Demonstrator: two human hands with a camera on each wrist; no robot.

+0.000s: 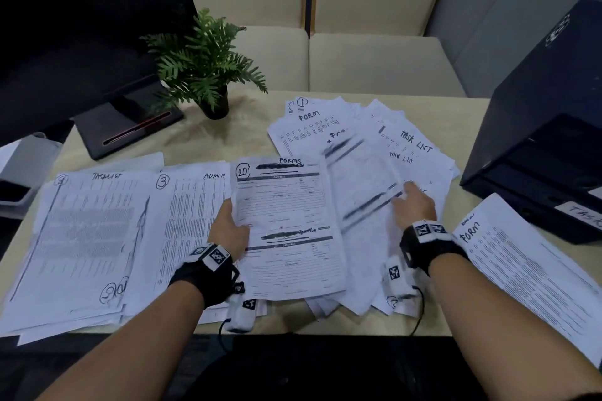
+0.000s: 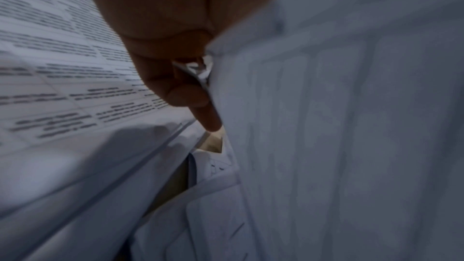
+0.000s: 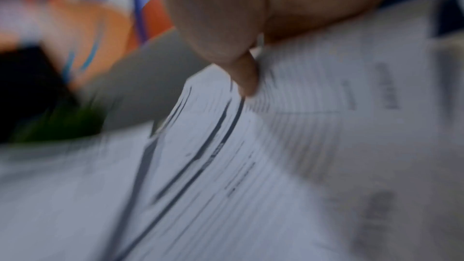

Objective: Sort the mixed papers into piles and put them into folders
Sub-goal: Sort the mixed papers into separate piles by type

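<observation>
My left hand (image 1: 232, 221) grips the left edge of a printed sheet (image 1: 288, 225) marked "FORMS" and "20", thumb on top. In the left wrist view its curled fingers (image 2: 180, 90) lie against that sheet (image 2: 351, 126). To the right, my right hand (image 1: 407, 197) pinches a blurred form sheet (image 1: 361, 192) on the fanned mixed papers (image 1: 329, 127); the right wrist view shows a fingertip (image 3: 247, 82) on that sheet (image 3: 226, 166). A "TASKLIST" pile (image 1: 84, 231) lies at the left, an "ADMIN" pile (image 1: 192, 205) beside it and a "FORM" pile (image 1: 521, 273) at the right.
A black file box (image 1: 540, 127) with a folder labelled "TASK" stands at the right edge of the desk (image 1: 247, 140). A potted plant (image 1: 208, 75) and a dark monitor (image 1: 81, 26) on its stand stand at the back left. Cream seats lie beyond the desk.
</observation>
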